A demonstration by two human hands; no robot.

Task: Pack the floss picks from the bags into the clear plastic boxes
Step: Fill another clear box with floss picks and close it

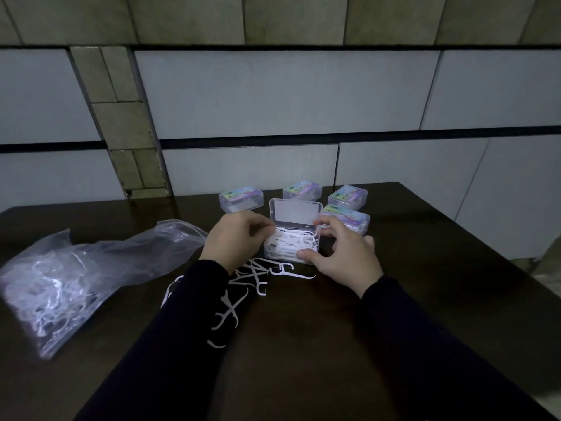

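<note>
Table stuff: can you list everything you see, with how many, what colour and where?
Table: one, dark brown, under everything.
Open box: one, clear, middle, lid up, white picks inside.
Closed boxes: four, clear with colourful labels, behind the open box.
Bag: one, clear, left, holding white picks.
Loose picks: several, white, in front of the open box.
Wall: grey panels, behind the table.
Left hand: at the box's left edge.
Right hand: gripping the box's right side.

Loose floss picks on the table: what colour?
White, clear against the dark table in the head view: floss picks.
</note>
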